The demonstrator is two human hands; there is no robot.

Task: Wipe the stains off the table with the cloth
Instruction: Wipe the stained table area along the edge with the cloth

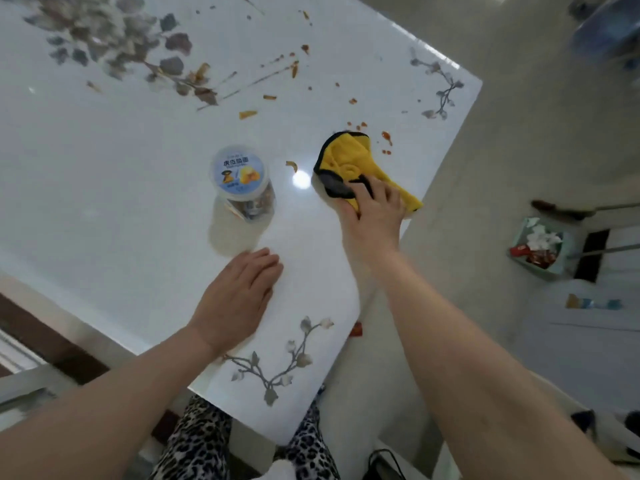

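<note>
White table (121, 174) with stains (294, 69), right hand (372, 216) pressing cloth (346, 155)

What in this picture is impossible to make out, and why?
- Head view: the table runs off the top and left edges, so any further stains go unseen.
- The part of the yellow cloth under the right hand is hidden by it.
- The small print on the jar lid is too small to read.
- The bluish object at top right is blurred.
</note>
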